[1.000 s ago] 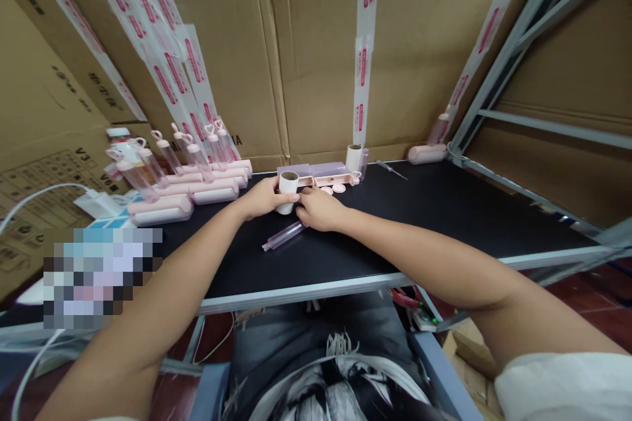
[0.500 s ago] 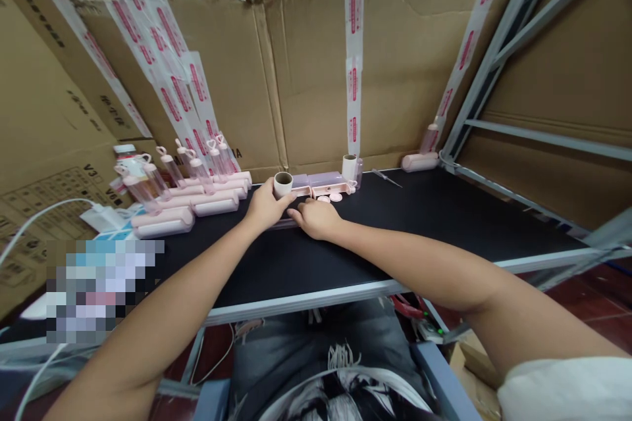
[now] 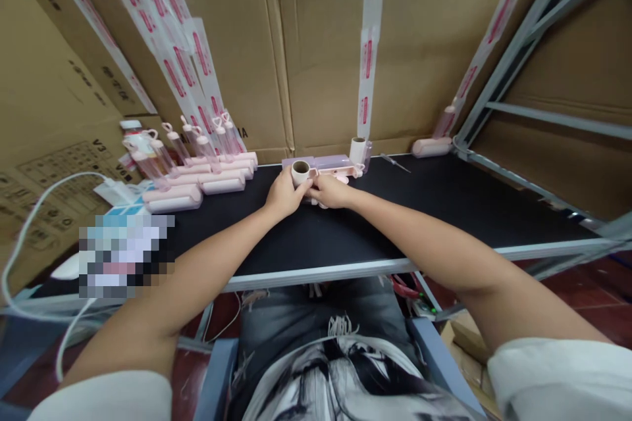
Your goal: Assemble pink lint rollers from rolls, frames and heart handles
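The one camera rides on the worker's head, so I follow their own line of sight: forward and steeply down over the black tabletop. It takes in a wide sweep, with the left hand and the right hand close to the middle, small at the far end of both arms. The patterned shirt is nearest, filling the bottom edge. The cardboard wall faces the lens across the top, beyond the table, while the metal frame slants up the right side.
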`<state>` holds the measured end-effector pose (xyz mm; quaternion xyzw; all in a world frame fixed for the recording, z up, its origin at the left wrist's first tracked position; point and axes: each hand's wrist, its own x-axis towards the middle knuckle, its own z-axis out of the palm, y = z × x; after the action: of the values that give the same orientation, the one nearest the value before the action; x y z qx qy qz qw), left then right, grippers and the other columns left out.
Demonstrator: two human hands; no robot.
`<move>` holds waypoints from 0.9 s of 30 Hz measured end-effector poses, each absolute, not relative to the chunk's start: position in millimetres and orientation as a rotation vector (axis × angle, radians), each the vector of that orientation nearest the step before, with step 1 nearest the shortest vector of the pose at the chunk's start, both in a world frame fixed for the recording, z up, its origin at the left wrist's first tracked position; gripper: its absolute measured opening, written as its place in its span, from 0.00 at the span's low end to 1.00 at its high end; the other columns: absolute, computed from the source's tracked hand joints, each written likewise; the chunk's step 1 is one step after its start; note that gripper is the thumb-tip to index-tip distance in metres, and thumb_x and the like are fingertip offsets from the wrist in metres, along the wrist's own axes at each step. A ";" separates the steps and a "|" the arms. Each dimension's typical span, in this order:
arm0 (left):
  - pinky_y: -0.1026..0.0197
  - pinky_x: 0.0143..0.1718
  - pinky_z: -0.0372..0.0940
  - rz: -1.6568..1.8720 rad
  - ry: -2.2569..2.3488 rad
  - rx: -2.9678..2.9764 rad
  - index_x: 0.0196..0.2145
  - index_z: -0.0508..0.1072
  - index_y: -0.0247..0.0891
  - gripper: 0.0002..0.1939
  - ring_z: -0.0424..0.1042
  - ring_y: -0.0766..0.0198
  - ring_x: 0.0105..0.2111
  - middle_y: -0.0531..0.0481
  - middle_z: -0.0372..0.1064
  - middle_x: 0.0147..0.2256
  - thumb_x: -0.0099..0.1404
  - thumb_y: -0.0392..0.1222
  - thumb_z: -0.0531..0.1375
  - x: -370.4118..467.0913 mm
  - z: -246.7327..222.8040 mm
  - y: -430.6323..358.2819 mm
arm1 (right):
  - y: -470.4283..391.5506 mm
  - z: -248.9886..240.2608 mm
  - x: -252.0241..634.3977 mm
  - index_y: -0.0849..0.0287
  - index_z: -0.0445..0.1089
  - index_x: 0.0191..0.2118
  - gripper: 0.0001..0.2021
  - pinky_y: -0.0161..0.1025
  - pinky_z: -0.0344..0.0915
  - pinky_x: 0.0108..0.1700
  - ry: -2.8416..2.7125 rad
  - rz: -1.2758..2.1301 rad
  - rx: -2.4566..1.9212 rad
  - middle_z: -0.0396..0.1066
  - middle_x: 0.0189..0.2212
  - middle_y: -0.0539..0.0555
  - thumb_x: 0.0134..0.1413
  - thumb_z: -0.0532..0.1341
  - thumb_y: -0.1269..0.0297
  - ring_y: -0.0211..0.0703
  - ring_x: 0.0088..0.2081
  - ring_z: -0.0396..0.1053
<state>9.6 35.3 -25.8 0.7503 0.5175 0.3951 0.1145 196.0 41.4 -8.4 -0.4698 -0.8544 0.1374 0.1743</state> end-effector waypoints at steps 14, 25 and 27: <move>0.41 0.65 0.63 1.032 1.559 2.381 0.58 0.69 0.34 0.19 0.69 0.41 0.58 0.32 0.71 0.59 0.71 0.39 0.64 11.1 -32.3 37.3 | 52.3 -5.9 208.7 0.62 0.79 0.35 0.14 0.35 0.62 0.32 -2.026 0.599 -1.612 0.78 0.28 0.54 0.70 0.58 0.67 0.39 0.27 0.70; 0.42 0.64 0.65 0.918 1.513 2.456 0.60 0.73 0.33 0.25 0.71 0.40 0.59 0.34 0.75 0.57 0.69 0.45 0.69 10.8 -21.2 33.5 | 46.3 12.3 200.2 0.55 0.61 0.33 0.20 0.30 0.56 0.20 -1.276 1.221 -1.302 0.61 0.22 0.46 0.82 0.51 0.53 0.35 0.22 0.65; 0.43 0.63 0.66 0.908 1.493 2.455 0.60 0.74 0.33 0.25 0.73 0.42 0.58 0.35 0.76 0.57 0.69 0.45 0.69 11.5 -20.0 33.4 | 46.8 16.1 201.8 0.56 0.61 0.34 0.19 0.28 0.56 0.19 -1.116 1.374 -1.202 0.64 0.23 0.47 0.82 0.53 0.55 0.34 0.23 0.69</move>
<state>11.5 33.4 -20.0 0.8131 0.4943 0.3008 0.0639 201.8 46.8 16.1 -0.4928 -0.4574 0.5634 0.4802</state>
